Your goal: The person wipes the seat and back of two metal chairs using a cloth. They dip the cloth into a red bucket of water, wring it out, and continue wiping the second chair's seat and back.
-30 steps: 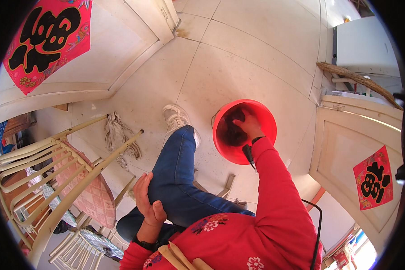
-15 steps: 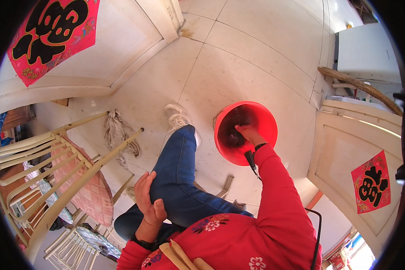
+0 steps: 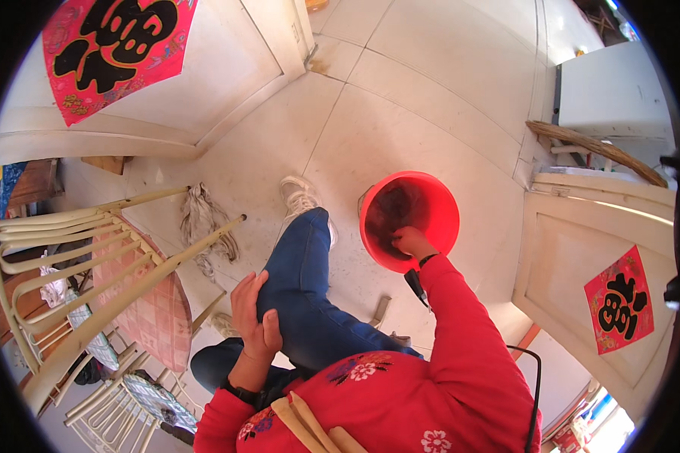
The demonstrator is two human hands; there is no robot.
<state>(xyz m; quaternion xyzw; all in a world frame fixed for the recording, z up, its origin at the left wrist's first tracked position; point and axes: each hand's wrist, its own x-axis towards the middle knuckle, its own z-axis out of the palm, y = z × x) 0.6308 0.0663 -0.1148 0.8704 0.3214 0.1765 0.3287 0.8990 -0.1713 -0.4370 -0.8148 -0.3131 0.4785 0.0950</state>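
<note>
A red bucket stands on the floor ahead of me, its inside dark with contents I cannot make out. My right hand reaches into it near the close side, fingers curled together at the dark stuff; whatever they grip is hidden. A dark band circles that wrist, and a small black object hangs beside it. Against the thigh of my blue jeans lies my left hand, holding nothing, its fingers stretched out and the thumb apart.
A cream metal chair with a checked seat stands at the left, a crumpled grey cloth beside it on the floor. White doors with red paper signs flank me. A wooden stick lies at the far right.
My right hand has shifted toward me and slightly left inside the bucket, with its fingers more curled. The left hand stays against my leg. The whole view has shifted slightly.
</note>
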